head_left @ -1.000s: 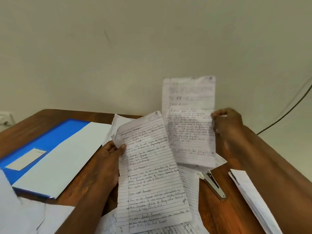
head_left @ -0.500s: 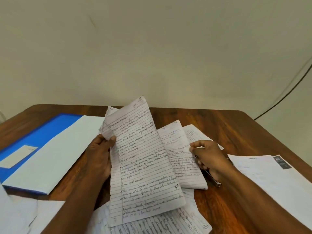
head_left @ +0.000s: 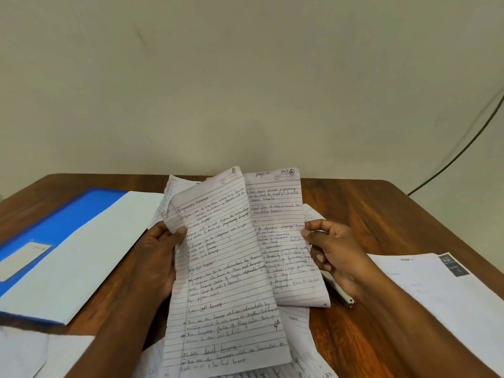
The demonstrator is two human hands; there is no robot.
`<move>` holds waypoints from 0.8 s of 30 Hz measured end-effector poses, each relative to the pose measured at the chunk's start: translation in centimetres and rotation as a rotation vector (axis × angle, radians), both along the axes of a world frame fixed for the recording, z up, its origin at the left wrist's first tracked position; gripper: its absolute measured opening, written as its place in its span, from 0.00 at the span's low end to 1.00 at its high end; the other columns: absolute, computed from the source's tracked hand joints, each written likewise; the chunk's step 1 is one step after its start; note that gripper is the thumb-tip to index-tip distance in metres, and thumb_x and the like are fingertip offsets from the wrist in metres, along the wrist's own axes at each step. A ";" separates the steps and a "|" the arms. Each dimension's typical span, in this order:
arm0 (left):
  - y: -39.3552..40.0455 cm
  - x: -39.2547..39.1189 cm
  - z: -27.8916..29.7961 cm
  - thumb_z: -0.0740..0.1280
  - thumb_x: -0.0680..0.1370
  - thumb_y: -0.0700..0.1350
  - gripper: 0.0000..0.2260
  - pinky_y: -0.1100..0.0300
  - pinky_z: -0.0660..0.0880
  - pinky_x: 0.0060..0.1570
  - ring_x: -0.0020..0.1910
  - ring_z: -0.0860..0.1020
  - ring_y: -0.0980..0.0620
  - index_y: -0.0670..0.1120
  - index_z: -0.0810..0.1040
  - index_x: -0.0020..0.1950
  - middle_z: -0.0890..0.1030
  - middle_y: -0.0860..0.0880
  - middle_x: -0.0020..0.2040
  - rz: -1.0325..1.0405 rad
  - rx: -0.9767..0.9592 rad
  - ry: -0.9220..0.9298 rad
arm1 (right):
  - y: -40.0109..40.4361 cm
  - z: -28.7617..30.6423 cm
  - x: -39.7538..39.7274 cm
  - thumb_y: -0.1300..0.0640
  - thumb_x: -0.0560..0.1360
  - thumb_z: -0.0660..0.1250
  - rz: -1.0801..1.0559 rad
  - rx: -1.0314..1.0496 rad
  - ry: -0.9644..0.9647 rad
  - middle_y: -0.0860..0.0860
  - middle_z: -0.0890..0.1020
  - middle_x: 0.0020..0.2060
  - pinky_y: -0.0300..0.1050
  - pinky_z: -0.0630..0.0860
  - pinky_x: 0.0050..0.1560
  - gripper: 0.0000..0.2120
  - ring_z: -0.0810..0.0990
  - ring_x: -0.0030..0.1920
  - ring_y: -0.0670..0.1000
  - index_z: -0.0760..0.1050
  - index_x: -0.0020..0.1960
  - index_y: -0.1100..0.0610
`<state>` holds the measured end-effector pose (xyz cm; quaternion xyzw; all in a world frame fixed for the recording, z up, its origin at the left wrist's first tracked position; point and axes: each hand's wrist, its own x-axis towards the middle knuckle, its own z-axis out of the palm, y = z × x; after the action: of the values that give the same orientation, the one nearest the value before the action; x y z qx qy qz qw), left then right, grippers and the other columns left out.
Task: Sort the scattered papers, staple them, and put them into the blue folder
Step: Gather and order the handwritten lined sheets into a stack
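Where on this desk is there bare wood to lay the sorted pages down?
Bare wood shows along the far right of the table, between page 2 and the printed sheet, and at the near edge under the right hand. Crowded: blue folder on the left, loose sheets in the middle, a stapler by the wrist.

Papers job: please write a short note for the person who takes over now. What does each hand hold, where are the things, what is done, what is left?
Left hand holds page 1 by its left edge.
Right hand pinches page 2 by its right edge; page 2 sits behind page 1.
More loose papers lie on the table under both.
Stapler lies under the right wrist.
Blue folder lies at left, closed it seems.
Done: pages 1 and 2 found.
Left: sort the rest, staple, file in the folder.
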<state>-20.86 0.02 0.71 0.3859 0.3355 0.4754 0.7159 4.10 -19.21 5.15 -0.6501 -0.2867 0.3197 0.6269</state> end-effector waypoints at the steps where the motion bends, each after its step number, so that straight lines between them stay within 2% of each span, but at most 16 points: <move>1: 0.0 0.0 0.0 0.68 0.81 0.34 0.14 0.52 0.86 0.41 0.56 0.86 0.39 0.39 0.80 0.67 0.87 0.40 0.58 -0.002 0.001 -0.005 | 0.0 0.1 -0.1 0.65 0.80 0.70 0.002 0.003 -0.003 0.56 0.74 0.31 0.38 0.60 0.20 0.03 0.65 0.23 0.46 0.80 0.53 0.62; 4: 0.0 -0.1 -0.1 0.68 0.81 0.34 0.14 0.51 0.86 0.43 0.58 0.85 0.39 0.40 0.80 0.67 0.86 0.40 0.59 -0.009 0.001 -0.021 | -0.1 0.3 -0.3 0.65 0.80 0.70 0.007 0.009 -0.001 0.53 0.74 0.29 0.38 0.61 0.20 0.03 0.65 0.23 0.46 0.80 0.53 0.62; 8: 0.1 0.0 -0.1 0.68 0.81 0.34 0.15 0.49 0.86 0.48 0.59 0.85 0.38 0.40 0.80 0.67 0.86 0.40 0.60 -0.018 0.001 -0.037 | -0.1 0.4 -0.3 0.65 0.80 0.70 0.009 0.010 0.021 0.54 0.75 0.32 0.38 0.60 0.20 0.03 0.65 0.23 0.46 0.80 0.53 0.62; 13: -0.1 0.1 0.2 0.68 0.81 0.33 0.15 0.50 0.86 0.45 0.55 0.86 0.41 0.39 0.80 0.67 0.86 0.40 0.59 -0.011 -0.007 -0.058 | -0.2 1.1 -0.2 0.66 0.80 0.70 -0.009 0.058 0.073 0.59 0.76 0.37 0.36 0.59 0.19 0.07 0.65 0.22 0.44 0.80 0.57 0.65; 17: -0.3 0.1 0.5 0.68 0.81 0.34 0.14 0.53 0.86 0.41 0.53 0.87 0.42 0.40 0.80 0.66 0.87 0.42 0.58 0.016 0.010 -0.041 | -0.2 2.2 0.3 0.66 0.78 0.71 -0.025 0.112 0.140 0.64 0.77 0.46 0.36 0.59 0.18 0.10 0.66 0.22 0.44 0.79 0.59 0.66; 20: -0.5 0.0 0.6 0.69 0.81 0.35 0.13 0.54 0.85 0.41 0.52 0.87 0.43 0.40 0.80 0.66 0.87 0.42 0.58 0.020 0.030 -0.046 | -0.5 2.9 0.4 0.65 0.75 0.73 0.030 0.129 0.295 0.69 0.82 0.49 0.38 0.64 0.26 0.15 0.69 0.28 0.50 0.80 0.61 0.67; 22: -0.5 -0.1 0.5 0.69 0.81 0.35 0.14 0.53 0.86 0.41 0.52 0.87 0.44 0.39 0.80 0.66 0.87 0.42 0.58 0.015 0.033 -0.069 | -0.7 3.3 0.2 0.66 0.77 0.70 0.064 0.117 0.367 0.62 0.81 0.37 0.35 0.61 0.20 0.16 0.67 0.23 0.46 0.78 0.64 0.69; 24: -0.5 -0.1 0.5 0.68 0.81 0.35 0.14 0.53 0.86 0.42 0.52 0.88 0.44 0.39 0.80 0.66 0.87 0.42 0.58 0.013 0.034 -0.089 | -0.8 3.5 0.0 0.68 0.79 0.67 0.065 0.112 0.390 0.55 0.77 0.28 0.35 0.58 0.16 0.15 0.63 0.20 0.43 0.76 0.65 0.70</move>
<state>-20.95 -0.44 1.25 0.3744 0.2978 0.5023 0.7204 4.05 -19.98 8.60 -0.5305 -0.1983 0.4431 0.6949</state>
